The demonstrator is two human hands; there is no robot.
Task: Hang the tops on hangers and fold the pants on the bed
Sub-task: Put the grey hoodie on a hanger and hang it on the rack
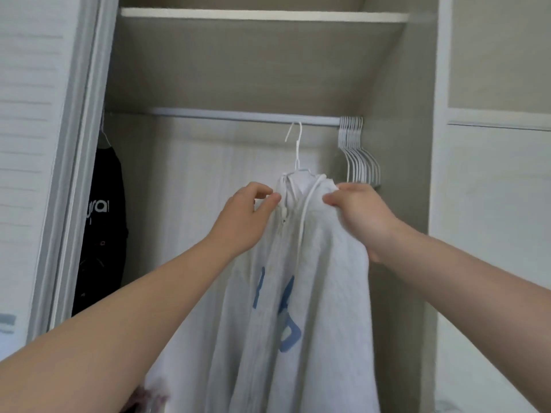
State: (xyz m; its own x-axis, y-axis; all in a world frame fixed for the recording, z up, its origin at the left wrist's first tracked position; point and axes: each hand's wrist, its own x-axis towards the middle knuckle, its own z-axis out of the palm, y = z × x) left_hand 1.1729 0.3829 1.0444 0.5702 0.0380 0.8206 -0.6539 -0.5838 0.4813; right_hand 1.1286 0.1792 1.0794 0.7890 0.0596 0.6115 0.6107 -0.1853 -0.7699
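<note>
A white zip hoodie [325, 293] with blue lettering hangs on a white wire hanger [296, 150], whose hook sits just below the wardrobe rail [238, 116]. My left hand [247, 216] pinches the hoodie's left collar edge by the zipper. On the other side, my right hand [362, 216] grips the fabric at the right shoulder. Both hands hold the garment up in front of the open wardrobe. The lower body of the hanger is hidden inside the hoodie.
A black top with white print [103, 222] hangs at the rail's left end. Several spare white hangers [357, 153] bunch at the right end. A shelf [262, 16] spans above. A louvred door [29, 144] stands left, a white panel [492, 189] right.
</note>
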